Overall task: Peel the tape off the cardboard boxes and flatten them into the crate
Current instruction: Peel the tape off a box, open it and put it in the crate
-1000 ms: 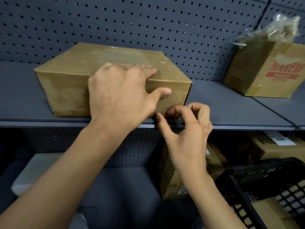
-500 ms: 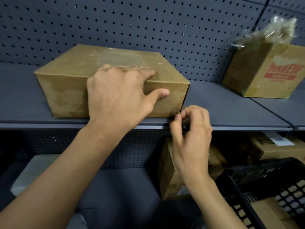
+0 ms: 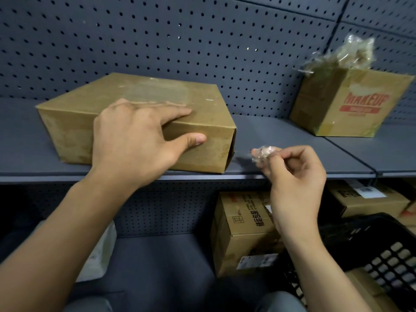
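Cardboard is the job here: a low, flat cardboard box (image 3: 209, 131) sits on the upper shelf (image 3: 281, 136) in front of the grey pegboard (image 3: 202, 41), closed, with a glossy patch on its top that looks like clear tape not yet lifted. The left hand (image 3: 132, 140) lies spread over the box's front top edge, fingers fairly straight across the top and thumb against the front face, steadying it rather than gripping. The right hand (image 3: 297, 176) hovers just beside the box's right end, apart from it, pinching a crumpled scrap of clear tape (image 3: 263, 154) between thumb and fingertips; the scrap hangs clear of the cardboard. So the peeling step seems to be in hand, with one piece off and the box not yet opened or flattened. The next move probably calls for getting rid of the sticky scrap, then picking at an edge of the top patch while the left hand holds the box down. The black crate (image 3: 394, 255) waits at lower right, below the shelf, with cardboard showing in it. A printed MAKEUP box (image 3: 351, 109) stands further right on the shelf.
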